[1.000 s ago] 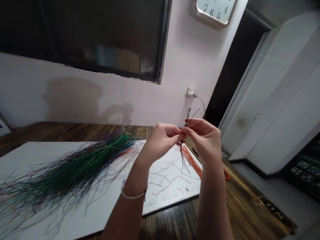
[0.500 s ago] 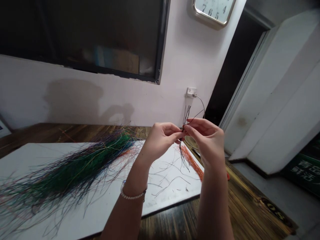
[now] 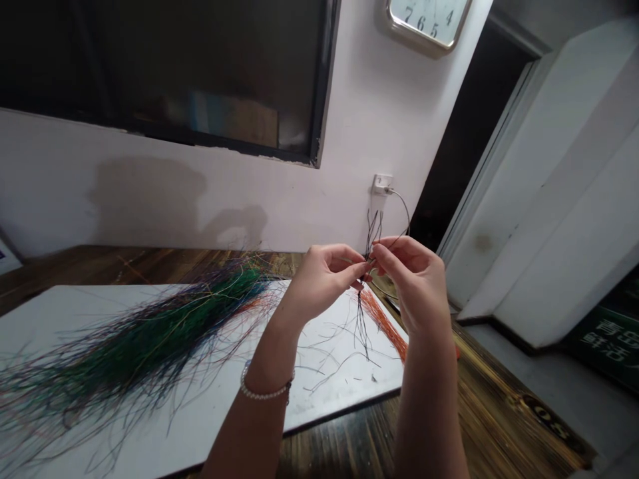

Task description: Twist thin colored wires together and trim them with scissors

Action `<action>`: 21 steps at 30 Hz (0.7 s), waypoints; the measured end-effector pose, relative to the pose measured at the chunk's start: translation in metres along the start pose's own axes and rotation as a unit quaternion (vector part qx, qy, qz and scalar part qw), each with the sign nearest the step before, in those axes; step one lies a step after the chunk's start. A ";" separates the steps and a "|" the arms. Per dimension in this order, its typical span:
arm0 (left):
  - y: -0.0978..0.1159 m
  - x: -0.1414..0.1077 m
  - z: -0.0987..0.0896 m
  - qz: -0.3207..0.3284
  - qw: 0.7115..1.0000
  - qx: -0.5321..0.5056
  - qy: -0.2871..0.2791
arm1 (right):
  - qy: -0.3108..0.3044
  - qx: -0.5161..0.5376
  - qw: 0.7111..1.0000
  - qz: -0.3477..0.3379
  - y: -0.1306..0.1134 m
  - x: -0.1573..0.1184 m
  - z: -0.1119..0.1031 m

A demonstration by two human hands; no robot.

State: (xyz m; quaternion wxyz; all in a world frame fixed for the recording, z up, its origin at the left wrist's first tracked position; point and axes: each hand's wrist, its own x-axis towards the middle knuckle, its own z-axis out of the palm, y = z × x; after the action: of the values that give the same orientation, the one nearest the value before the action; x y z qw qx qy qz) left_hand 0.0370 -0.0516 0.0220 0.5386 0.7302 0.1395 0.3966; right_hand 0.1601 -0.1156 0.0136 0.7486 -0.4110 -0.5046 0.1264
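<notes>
A small bunch of thin dark wires hangs upright between my hands, its strands fanning out above and below my fingers. My left hand pinches the bunch around its middle with thumb and forefinger. Close beside it, my right hand is closed, thumb against fingers, on a dark strand at the bunch that slants up to the right. The exact point where the strand meets the bunch is partly hidden by my fingertips. Both hands are raised over the white board.
A large tangled bundle of green, blue and purple wires covers the board's left side. Orange wires lie on its right part, near loose dark strands. The board rests on a wooden table; a socket with a cable is on the wall.
My right fingers have shifted slightly and turned beside the bunch, and the strand's slant has changed. The lower wire ends have swung a little. My left hand stays almost still.
</notes>
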 end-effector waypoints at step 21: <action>-0.003 0.002 -0.005 -0.031 0.999 -0.029 0.005 | -0.017 0.057 0.998 0.011 0.003 0.000 0.000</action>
State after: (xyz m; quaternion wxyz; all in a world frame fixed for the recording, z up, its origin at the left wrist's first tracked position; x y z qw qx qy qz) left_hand 0.0356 -0.0459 0.0211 0.5709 0.7077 0.1534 0.3870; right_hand 0.1610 -0.1134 0.0114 0.7607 -0.3715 -0.5044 0.1698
